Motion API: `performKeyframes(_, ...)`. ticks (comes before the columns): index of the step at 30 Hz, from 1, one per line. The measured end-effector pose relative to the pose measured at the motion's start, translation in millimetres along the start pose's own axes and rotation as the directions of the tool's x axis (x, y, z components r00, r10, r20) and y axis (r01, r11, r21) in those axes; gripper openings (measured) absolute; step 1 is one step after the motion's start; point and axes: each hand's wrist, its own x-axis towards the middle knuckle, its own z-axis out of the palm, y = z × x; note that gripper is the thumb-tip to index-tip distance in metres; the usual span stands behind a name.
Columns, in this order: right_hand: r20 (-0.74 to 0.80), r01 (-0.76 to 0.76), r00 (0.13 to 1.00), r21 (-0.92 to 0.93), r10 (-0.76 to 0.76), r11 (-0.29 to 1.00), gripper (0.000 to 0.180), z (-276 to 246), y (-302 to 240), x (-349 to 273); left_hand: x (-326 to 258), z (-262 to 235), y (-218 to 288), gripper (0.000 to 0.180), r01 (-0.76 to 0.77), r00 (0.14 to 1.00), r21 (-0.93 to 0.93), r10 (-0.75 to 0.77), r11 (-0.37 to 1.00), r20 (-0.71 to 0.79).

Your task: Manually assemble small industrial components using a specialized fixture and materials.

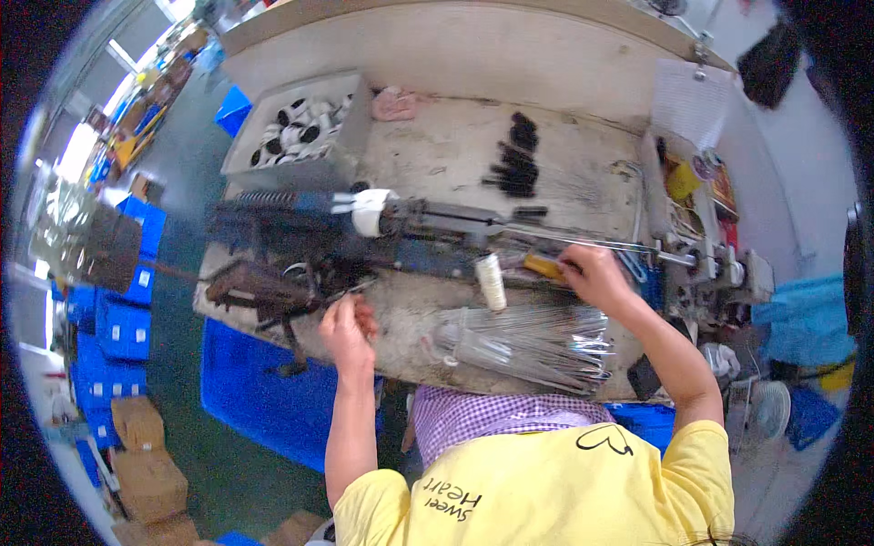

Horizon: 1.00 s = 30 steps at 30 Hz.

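Note:
My right hand is closed, its fingertips on a small yellow handle at the front of a long dark bench machine. My left hand has its fingers curled together beside the machine's dark metal arm. Whatever those fingers pinch is too small to make out. Between the hands, a white ribbed cylinder leans against the machine's front. A white collar wraps the machine's middle, and thin metal rods run along its right part. In front lies a bundle of thin metal rods in clear plastic.
A grey bin of white and black round parts stands at the back left. Behind the machine lie several black pieces and a pink cloth. A blue tub sits below the bench's left edge. Boxes line the far left.

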Motion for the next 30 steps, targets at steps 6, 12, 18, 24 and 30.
performKeyframes(6,-0.080,0.217,0.974,0.042,-0.213,0.975,0.022,-64.3,-49.2,-27.8,-80.4,57.1,10.8,0.020,-0.006,0.943,-0.106,0.041,0.994,0.330)
performKeyframes(12,-0.359,0.011,0.933,0.087,0.021,0.996,0.008,-94.6,20.0,-6.9,-114.6,186.9,-10.1,0.020,-0.114,0.693,-0.170,0.201,0.979,0.692)
performKeyframes(18,-0.229,-0.010,0.967,0.405,0.113,0.914,0.008,-90.7,11.2,-5.9,-111.7,229.2,-31.9,0.021,-0.057,0.508,0.105,-0.062,0.993,0.859)
performKeyframes(24,-0.218,-0.081,0.968,0.197,0.124,0.977,0.011,-81.7,5.8,16.8,-96.1,204.7,-24.3,0.022,-0.012,0.795,-0.027,0.026,1.000,0.605)
performKeyframes(30,0.110,0.022,0.994,0.064,-0.029,0.998,0.014,-57.0,-32.8,56.0,-97.0,199.6,-7.2,0.024,0.061,0.836,0.026,-0.065,0.998,0.545)
